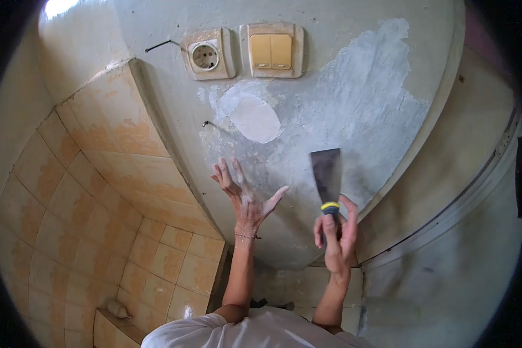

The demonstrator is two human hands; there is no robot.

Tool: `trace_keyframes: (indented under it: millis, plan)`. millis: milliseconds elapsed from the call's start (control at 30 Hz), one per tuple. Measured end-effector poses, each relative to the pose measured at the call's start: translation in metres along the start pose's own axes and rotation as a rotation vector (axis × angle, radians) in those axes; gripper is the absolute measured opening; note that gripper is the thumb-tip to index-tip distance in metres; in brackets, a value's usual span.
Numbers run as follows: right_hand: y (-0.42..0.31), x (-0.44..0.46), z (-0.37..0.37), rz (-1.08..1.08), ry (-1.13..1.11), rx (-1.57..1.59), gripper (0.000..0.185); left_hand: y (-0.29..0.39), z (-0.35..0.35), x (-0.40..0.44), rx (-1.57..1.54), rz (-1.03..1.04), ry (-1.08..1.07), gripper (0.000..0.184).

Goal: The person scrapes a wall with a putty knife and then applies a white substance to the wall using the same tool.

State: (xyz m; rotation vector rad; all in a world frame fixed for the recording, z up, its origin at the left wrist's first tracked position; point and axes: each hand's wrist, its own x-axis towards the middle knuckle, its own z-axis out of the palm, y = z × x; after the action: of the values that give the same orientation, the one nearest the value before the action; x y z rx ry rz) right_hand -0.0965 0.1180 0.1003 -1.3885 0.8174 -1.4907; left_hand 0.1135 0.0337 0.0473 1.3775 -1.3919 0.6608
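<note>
My left hand (248, 200) is raised in front of the wall with its fingers spread; it holds nothing and has white dust on it. Whether it touches the wall, I cannot tell. My right hand (337, 235) is closed round the dark handle of a putty knife (327, 177), which has a yellow ring and a wide metal blade pointing up. Above my left hand, the wall has a smooth white patch (255, 119). Rougher whitish scraped plaster (365, 87) spreads to the right, above the blade.
A power socket (206, 56) and a double light switch (271, 51) are at the top of the wall. Two nails stick out, one (159, 45) beside the socket, one (206, 123) lower. Orange-beige tiles (69, 203) cover the left side; a door frame (435, 133) curves along the right.
</note>
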Motion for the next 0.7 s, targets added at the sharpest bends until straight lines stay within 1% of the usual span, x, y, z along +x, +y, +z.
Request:
trace_keyframes:
  millis: [33,67,133,167,233,267,333,400,467,500,533,600,633,700]
  plan:
    - [-0.002,-0.001,0.008,0.031,-0.038,-0.086,0.059,-0.005,-0.005,-0.003,0.016,-0.028,0.005,0.142]
    - [-0.001,0.000,0.018,-0.010,-0.078,-0.154,0.060,-0.011,-0.009,-0.005,0.030,-0.053,0.008,0.145]
    - [0.000,0.004,0.031,0.007,-0.164,-0.267,0.056,-0.027,-0.009,-0.002,0.055,-0.055,0.004,0.147]
    - [0.002,0.006,0.038,0.014,-0.164,-0.270,0.056,-0.034,-0.010,0.000,0.082,-0.057,0.008,0.150]
    - [0.010,0.012,0.056,-0.200,-0.138,-0.486,0.051,-0.046,-0.013,0.005,0.049,-0.094,0.001,0.151]
    - [0.012,0.016,0.065,-0.194,-0.145,-0.494,0.051,-0.051,-0.013,0.007,0.014,-0.124,0.001,0.153]
    - [0.015,0.026,0.087,-0.446,-0.169,-0.492,0.046,-0.062,-0.008,0.009,-0.001,-0.139,-0.020,0.154]
    - [0.014,0.031,0.104,-0.419,-0.154,-0.461,0.043,-0.072,-0.002,0.007,-0.017,-0.146,-0.040,0.155]
    - [0.017,0.036,0.113,-0.297,-0.177,-0.628,0.042,-0.077,0.008,0.006,-0.122,-0.159,-0.050,0.155]
    - [0.036,0.043,0.121,-0.432,-0.081,-0.614,0.042,-0.081,0.015,0.006,-0.141,-0.173,-0.040,0.155]
    - [0.039,0.047,0.125,-0.433,-0.086,-0.627,0.042,-0.082,0.016,0.002,-0.148,-0.164,-0.042,0.154]
    - [0.045,0.056,0.134,-0.550,-0.051,-0.596,0.042,-0.086,0.017,-0.001,-0.147,-0.160,-0.049,0.152]
    - [0.045,0.057,0.136,-0.546,-0.056,-0.602,0.042,-0.088,0.019,-0.002,-0.161,-0.160,-0.049,0.151]
    - [0.044,0.059,0.139,-0.438,-0.105,-0.622,0.042,-0.091,0.020,-0.005,-0.179,-0.160,-0.053,0.149]
